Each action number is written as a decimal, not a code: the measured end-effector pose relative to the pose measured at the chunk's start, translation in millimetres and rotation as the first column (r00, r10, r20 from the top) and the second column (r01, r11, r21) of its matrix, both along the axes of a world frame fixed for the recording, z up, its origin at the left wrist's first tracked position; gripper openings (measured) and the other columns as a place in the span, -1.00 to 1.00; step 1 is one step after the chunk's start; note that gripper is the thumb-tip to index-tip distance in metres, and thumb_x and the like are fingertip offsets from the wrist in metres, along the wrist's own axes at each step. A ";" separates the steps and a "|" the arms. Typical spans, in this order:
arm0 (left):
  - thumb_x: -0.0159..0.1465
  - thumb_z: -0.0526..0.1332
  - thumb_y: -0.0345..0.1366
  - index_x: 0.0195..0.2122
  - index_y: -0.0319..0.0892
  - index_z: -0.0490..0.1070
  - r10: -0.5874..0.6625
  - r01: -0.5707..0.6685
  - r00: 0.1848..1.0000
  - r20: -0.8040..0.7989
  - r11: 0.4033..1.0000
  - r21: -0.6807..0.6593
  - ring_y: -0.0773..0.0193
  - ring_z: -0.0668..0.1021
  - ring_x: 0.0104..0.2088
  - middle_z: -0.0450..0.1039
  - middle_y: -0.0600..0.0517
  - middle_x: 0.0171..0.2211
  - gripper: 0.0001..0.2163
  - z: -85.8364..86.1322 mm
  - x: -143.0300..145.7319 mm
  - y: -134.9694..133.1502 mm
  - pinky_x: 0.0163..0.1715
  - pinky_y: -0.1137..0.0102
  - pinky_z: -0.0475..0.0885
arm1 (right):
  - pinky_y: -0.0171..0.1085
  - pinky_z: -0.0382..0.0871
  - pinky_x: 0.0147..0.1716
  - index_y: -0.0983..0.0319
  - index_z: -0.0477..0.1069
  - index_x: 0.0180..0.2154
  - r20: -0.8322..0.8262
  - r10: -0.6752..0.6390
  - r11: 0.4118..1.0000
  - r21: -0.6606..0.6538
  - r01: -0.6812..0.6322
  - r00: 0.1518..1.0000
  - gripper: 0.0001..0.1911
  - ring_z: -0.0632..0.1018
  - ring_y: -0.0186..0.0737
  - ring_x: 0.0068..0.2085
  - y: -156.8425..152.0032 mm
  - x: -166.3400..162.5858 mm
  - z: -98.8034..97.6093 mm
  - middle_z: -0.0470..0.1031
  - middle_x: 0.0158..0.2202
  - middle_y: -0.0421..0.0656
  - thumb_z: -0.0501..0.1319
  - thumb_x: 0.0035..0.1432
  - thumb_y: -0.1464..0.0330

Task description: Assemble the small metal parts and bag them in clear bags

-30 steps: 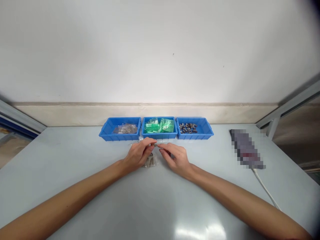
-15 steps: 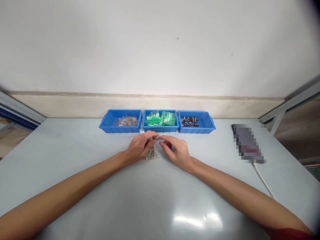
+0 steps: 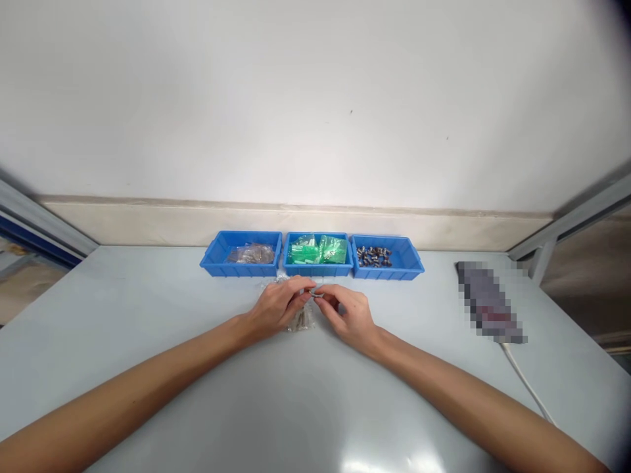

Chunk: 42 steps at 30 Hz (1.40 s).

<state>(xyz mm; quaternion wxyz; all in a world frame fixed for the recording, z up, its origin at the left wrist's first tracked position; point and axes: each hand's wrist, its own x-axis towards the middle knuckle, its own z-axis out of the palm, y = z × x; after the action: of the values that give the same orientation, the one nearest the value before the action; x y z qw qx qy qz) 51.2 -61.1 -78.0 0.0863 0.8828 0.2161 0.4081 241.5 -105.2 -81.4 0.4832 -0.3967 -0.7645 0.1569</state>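
Note:
Fingertips of my left hand [image 3: 279, 306] and my right hand [image 3: 349, 314] meet over the grey table. Between them is a small shiny metal piece [image 3: 315, 295], too small to name exactly; both hands pinch it, the left from one end and the right from the other. Under and beside my left fingers lies a clear plastic bag [image 3: 302, 321] with slim metal parts inside, partly covered by the hand. More clear plastic [image 3: 282, 278] shows just behind the left knuckles.
Three blue bins stand along the wall: a left bin [image 3: 240, 270] with clear plastic bags, a middle bin [image 3: 318, 270] with green-and-clear packets, a right bin [image 3: 389, 272] with small metal fittings [image 3: 373, 257]. A pixelated dark device [image 3: 490, 302] with a white cable [image 3: 527, 381] lies at right.
My right fingertips, slightly apart from the metal piece before, now pinch it together with the left. The whole scene sits a little lower in view as the camera has tilted up.

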 end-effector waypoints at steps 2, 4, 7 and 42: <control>0.37 0.01 -0.38 0.00 -0.16 0.24 -0.006 0.006 1.000 0.009 1.000 0.005 0.37 0.57 -0.36 0.52 0.01 -0.26 -0.81 -0.7 -0.1 0.5 -0.40 0.51 0.44 | -0.38 0.39 -0.46 0.22 0.42 -0.19 -0.001 -0.004 1.000 0.002 0.004 1.000 -0.86 0.47 -0.35 -0.49 0.3 -0.1 -0.3 0.50 -0.48 -0.20 0.11 0.24 0.41; 0.38 0.02 -0.37 0.00 -0.16 0.24 -0.006 0.006 1.000 0.007 1.000 0.002 0.38 0.57 -0.37 0.53 0.02 -0.26 -0.81 -1.3 -0.3 0.8 -0.40 0.51 0.45 | -0.38 0.39 -0.46 0.22 0.41 -0.18 -0.012 -0.006 1.000 0.003 0.006 1.000 -0.86 0.46 -0.36 -0.50 0.4 0.0 -0.4 0.48 -0.49 -0.21 0.11 0.24 0.41; 0.39 0.01 -0.32 -0.02 -0.16 0.26 0.011 -0.011 1.000 -0.008 1.000 -0.002 0.40 0.55 -0.42 0.53 0.02 -0.27 -0.83 -0.2 -0.4 0.1 -0.42 0.51 0.44 | -0.38 0.39 -0.45 0.23 0.40 -0.18 -0.036 -0.010 1.000 -0.005 0.010 0.999 -0.86 0.46 -0.36 -0.50 -0.2 0.4 0.0 0.49 -0.47 -0.20 0.11 0.25 0.41; 0.25 0.20 -0.42 -0.20 -0.23 0.46 0.078 -0.083 0.993 0.091 0.995 0.047 0.51 0.37 -0.61 0.55 -0.05 -0.27 -0.88 12.4 4.8 -4.2 -0.55 0.56 0.38 | -0.35 0.40 -0.41 0.23 0.45 -0.24 -0.020 -0.039 0.999 -0.006 0.039 0.999 -0.86 0.50 -0.34 -0.43 -1.2 1.9 4.4 0.54 -0.39 -0.17 0.12 0.23 0.43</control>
<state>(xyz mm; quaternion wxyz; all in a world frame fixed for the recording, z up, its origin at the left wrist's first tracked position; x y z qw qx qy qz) 56.1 -65.4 -65.6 0.0568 0.8561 0.2370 0.4558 243.4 -106.4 -76.9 0.4928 -0.4113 -0.7513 0.1538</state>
